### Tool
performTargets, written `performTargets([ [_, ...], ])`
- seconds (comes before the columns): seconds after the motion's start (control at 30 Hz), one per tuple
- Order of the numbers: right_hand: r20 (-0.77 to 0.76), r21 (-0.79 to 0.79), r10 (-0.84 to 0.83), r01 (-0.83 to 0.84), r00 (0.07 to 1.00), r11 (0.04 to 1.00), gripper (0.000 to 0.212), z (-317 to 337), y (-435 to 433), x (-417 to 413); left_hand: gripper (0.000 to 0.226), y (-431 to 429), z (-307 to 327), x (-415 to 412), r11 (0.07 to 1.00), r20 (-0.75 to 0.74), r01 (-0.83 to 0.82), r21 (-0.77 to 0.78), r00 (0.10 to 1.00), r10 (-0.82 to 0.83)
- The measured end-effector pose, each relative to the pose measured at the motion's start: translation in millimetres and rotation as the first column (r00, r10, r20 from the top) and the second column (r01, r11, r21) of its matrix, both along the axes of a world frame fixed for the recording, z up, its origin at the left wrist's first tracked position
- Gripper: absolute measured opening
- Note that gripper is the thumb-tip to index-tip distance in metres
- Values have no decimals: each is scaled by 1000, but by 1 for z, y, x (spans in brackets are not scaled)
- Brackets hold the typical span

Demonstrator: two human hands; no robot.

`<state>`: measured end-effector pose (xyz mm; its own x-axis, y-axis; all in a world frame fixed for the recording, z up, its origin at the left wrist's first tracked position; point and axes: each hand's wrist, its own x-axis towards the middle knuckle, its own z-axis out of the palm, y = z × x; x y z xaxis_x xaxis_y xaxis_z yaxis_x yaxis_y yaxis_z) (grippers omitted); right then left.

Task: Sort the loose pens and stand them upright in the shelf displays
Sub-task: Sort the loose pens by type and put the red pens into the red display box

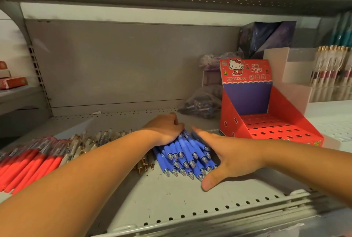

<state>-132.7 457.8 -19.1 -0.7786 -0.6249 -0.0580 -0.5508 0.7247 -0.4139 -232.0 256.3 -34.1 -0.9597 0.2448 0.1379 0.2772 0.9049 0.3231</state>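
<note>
Head view, and the blue pens sit front and centre on the shelf, a tight heap lying flat, a couple deep. Their long axis runs roughly 11 to 5 o'clock, with the writing tips towards the person at the 5 end and the clip ends away at 11.

The left grip is on the heap's 10 o'clock corner, fingers curled over the far ends. The right grip lies straight-fingered along the 3 o'clock flank with the thumb spread below the tips, so it is pressing rather than clutching.

This looks like a squaring-up before the lift. To do it well, I'd squeeze in from both flanks so the barrels run parallel, then nudge the tips level. I'd also take a modest bundle, since round barrels like these will likely roll and fan out. Then they should probably be turned on end for the red display box, at 2 o'clock from the heap, where every hole I can see is empty.

Further out, pale gold-tipped pens lie just beside the heap at 9 o'clock, with red pens beyond them. A clear bag of pens is at 1 o'clock.
</note>
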Motion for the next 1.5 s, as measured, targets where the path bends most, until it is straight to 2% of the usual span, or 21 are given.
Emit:
performTargets([
  [0.07, 24, -12, 24, -24, 999, 1000, 103, -3, 0, 3, 45, 0, -1, -1, 1000, 42, -4, 9, 999, 3],
  [0.17, 27, -9, 51, -51, 998, 999, 105, -9, -6, 5, 56, 2, -3, -1, 1000, 85, 8, 29, 996, -11],
  [0.47, -65, 19, 49, -48, 997, 999, 104, -13, -24, -4, 43, 3, -3, 0, 993, -6, 92, 71, 996, -92],
  [0.63, -72, 35, 33, -30, 997, 999, 107, -8, -24, -5, 45, -1, -1, -1, 997, 2, 59, 51, 998, -59],
  [0.77, -61, 141, -32, 40, 998, 989, 122, -3, -3, 2, 50, -13, 3, -2, 997, 21, 64, 36, 998, -65],
  [0.9, -22, 303, -84, 86, 996, 949, 102, 0, 20, 5, 56, -29, 13, 2, 992, 12, 116, 47, 993, -116],
  [1.0, -10, 268, -80, 79, 997, 960, 87, -6, 16, 5, 51, -37, 13, 4, 991, 62, 134, 4, 989, -134],
  [1.07, -28, 271, -59, 64, 998, 960, 84, -11, 7, 5, 49, -35, 6, 6, 992, 91, 120, -42, 989, -116],
  [1.23, -78, 244, -35, 53, 996, 968, 77, -3, -5, -2, 50, -29, 4, 5, 987, 28, 105, -122, 994, -102],
  [1.37, -83, 289, -48, 70, 995, 955, 93, 16, -7, -8, 51, -27, 3, 3, 994, 49, 89, -65, 995, -86],
  [1.5, -34, 168, -46, 51, 998, 984, 101, 17, -12, -12, 56, -16, 10, 0, 992, 74, 123, -4, 990, -123],
])
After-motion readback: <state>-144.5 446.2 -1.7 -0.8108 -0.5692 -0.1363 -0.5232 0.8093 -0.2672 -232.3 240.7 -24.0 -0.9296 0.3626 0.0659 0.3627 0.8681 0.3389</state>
